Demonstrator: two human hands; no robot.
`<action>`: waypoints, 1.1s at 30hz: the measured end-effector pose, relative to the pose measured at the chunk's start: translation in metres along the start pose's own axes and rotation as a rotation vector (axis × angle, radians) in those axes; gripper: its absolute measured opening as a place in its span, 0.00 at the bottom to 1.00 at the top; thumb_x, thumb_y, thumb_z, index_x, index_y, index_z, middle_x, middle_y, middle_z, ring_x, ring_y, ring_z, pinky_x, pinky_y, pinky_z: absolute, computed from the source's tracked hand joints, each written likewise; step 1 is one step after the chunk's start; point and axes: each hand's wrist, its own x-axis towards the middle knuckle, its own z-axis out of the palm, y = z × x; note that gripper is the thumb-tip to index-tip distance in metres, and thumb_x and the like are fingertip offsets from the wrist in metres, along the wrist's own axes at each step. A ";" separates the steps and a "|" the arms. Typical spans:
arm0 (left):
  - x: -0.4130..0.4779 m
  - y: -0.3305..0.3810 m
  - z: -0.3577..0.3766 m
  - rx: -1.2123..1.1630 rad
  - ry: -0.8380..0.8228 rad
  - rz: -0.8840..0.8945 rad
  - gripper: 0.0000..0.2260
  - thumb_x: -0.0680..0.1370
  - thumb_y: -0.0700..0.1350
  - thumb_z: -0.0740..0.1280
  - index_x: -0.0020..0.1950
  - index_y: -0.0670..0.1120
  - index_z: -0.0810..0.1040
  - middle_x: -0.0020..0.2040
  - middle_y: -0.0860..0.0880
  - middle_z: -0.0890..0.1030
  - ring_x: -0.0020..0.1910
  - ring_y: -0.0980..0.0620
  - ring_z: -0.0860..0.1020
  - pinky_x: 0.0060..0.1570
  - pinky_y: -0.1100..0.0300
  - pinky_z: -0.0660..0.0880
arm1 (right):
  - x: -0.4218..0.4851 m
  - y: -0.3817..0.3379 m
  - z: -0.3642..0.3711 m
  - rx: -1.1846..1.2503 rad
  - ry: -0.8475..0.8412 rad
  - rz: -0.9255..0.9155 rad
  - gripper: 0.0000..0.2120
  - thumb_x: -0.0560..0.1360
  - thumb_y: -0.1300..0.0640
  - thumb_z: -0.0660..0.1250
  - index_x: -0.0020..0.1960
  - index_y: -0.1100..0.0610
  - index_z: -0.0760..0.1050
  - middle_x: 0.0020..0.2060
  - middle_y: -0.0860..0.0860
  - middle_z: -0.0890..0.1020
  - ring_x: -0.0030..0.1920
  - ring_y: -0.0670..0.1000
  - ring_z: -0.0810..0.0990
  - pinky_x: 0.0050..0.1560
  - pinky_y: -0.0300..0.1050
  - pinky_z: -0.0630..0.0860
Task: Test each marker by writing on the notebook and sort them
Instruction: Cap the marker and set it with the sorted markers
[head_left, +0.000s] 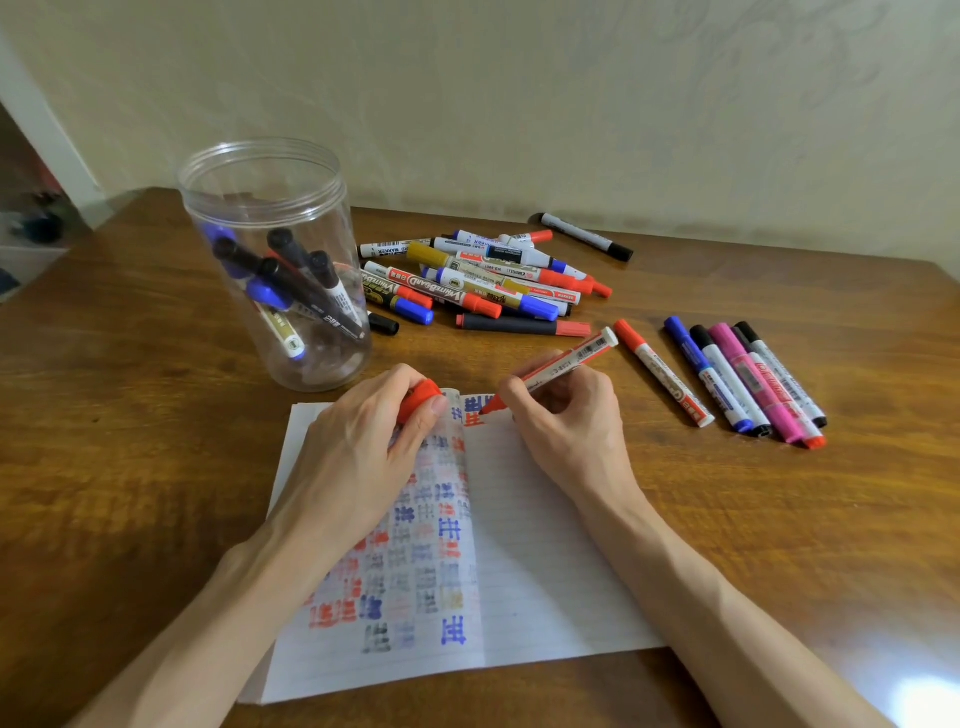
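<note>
The open lined paper notebook lies flat on the brown wood-grain counter, directly before the person. Its left page is covered in rows of blocky red, blue, black and gold test marks, and its right page is nearly blank. The right hand is clamped around a white-barrelled red marker. The marker is uncapped and tilted, with its red tip touching the top of the right page beside fresh red strokes. The left hand rests on the left page and pinches a rounded red plastic cap between thumb and fingers. The hands are apart, one on each side of the spine. A tall clear plastic cylindrical jar with a threaded rim stands upright on the counter beyond the left hand. It holds several leaning markers with black and blue caps. A loose pile of mixed markers lies behind the notebook, with red, blue, black and gold caps on mostly white printed barrels. To the right, a row of capped markers lies side by side, touching or nearly so, in red, blue, black and pink. A single black-capped marker lies apart near the pale textured wall.
</note>
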 end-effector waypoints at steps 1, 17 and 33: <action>0.000 0.000 0.000 0.002 0.000 0.001 0.17 0.81 0.62 0.56 0.56 0.51 0.74 0.47 0.57 0.80 0.47 0.60 0.79 0.43 0.64 0.77 | 0.000 0.001 0.000 -0.010 0.000 -0.005 0.05 0.76 0.57 0.73 0.41 0.51 0.82 0.36 0.46 0.87 0.41 0.47 0.86 0.47 0.50 0.84; 0.003 0.000 0.001 -0.047 -0.094 0.141 0.18 0.85 0.50 0.58 0.73 0.50 0.75 0.58 0.59 0.75 0.59 0.59 0.76 0.54 0.57 0.79 | 0.001 -0.006 -0.008 0.284 0.016 0.103 0.01 0.78 0.61 0.72 0.47 0.56 0.82 0.34 0.46 0.85 0.37 0.41 0.83 0.39 0.34 0.77; 0.003 0.006 -0.003 -0.187 -0.055 0.125 0.18 0.78 0.55 0.65 0.64 0.50 0.80 0.55 0.60 0.80 0.56 0.61 0.79 0.51 0.72 0.76 | 0.001 -0.003 -0.014 0.381 -0.216 0.036 0.02 0.79 0.61 0.73 0.48 0.60 0.81 0.37 0.55 0.83 0.36 0.50 0.79 0.38 0.41 0.76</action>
